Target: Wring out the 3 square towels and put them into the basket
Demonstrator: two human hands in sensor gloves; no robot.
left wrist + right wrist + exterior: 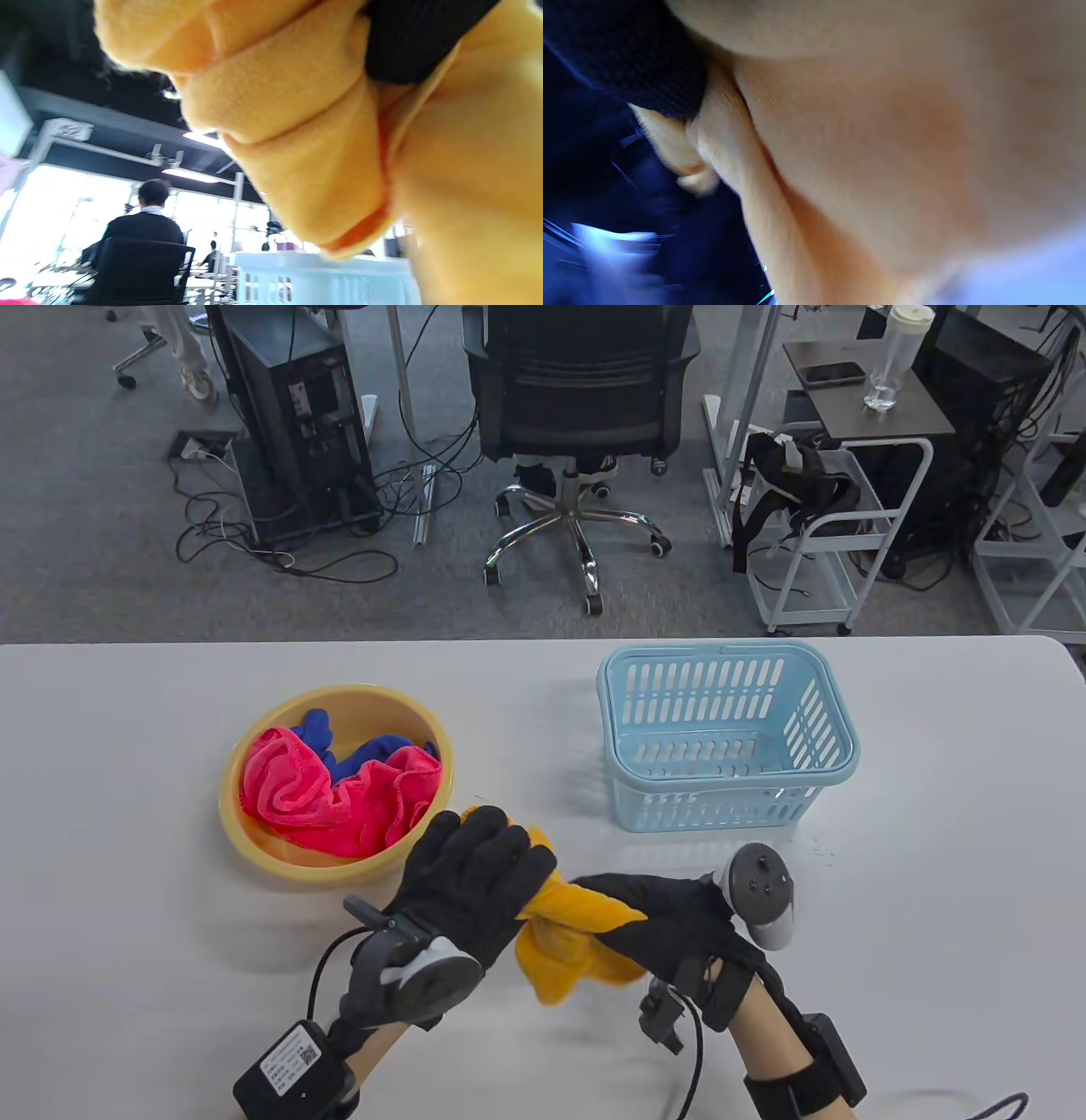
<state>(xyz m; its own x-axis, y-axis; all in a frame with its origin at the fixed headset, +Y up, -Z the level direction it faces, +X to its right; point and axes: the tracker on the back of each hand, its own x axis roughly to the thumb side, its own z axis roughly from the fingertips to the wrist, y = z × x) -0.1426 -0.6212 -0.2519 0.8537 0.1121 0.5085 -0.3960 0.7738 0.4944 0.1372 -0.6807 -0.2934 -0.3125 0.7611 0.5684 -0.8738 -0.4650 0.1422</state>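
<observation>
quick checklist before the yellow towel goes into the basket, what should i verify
1. Both hands hold the towel: ok. Left hand and right hand grip the yellow towel.
2. Towel twisted: ok, rolled tight between the hands.
3. Water wrung out: cannot tell.
4. Blue basket free to receive: ok, nothing inside it.
5. Path to basket: ok, bare table between.
6. Remaining towels: ok, pink towel and blue towel wait in the yellow bowl.

white table (127, 814), yellow bowl (254, 848) (holding towels), blue basket (840, 721)
</observation>
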